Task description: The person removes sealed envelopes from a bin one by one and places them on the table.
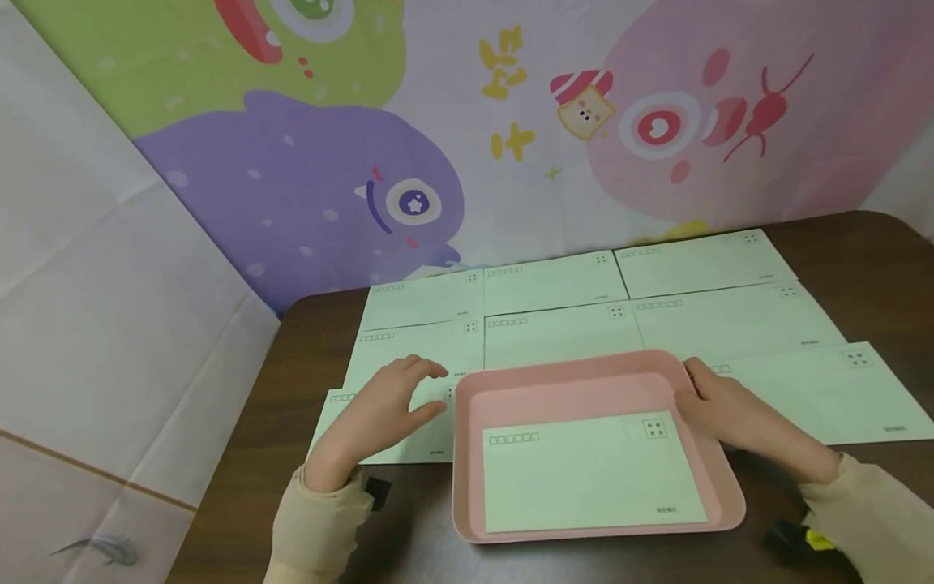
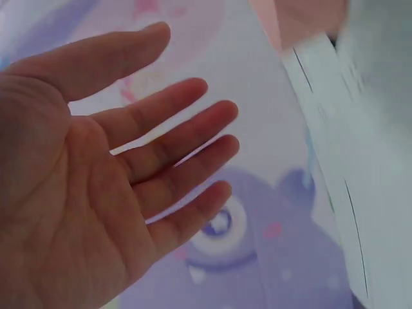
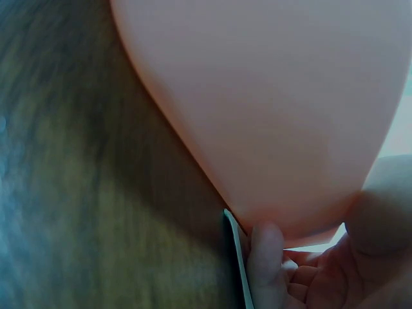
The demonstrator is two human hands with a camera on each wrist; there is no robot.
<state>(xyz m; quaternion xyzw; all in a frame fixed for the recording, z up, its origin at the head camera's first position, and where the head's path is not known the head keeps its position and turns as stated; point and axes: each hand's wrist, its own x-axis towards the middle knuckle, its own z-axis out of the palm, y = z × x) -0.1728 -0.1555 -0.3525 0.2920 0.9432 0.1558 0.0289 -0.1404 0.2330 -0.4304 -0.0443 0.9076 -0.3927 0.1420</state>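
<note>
A shallow pink tray (image 1: 569, 397) is tilted toward me above the front of the table, with one pale envelope (image 1: 584, 474) lying in it. My right hand (image 1: 737, 414) grips the tray's right rim, thumb at the inner side. In the right wrist view, the tray's outer side (image 3: 277, 116) fills much of the picture, and my fingertip (image 3: 265, 251) lies at its lower edge. Just left of the tray, my left hand (image 1: 375, 414) hovers over the envelopes with nothing in it. Its palm (image 2: 77, 206) and slightly bent, spread fingers show in the left wrist view.
Several more envelopes (image 1: 554, 341) lie in rows across the brown table (image 1: 255, 454), some partly hidden behind the tray. A cartoon-printed cloth (image 1: 511, 186) hangs along the table's back edge. At the left stands a pale panel (image 1: 124, 268).
</note>
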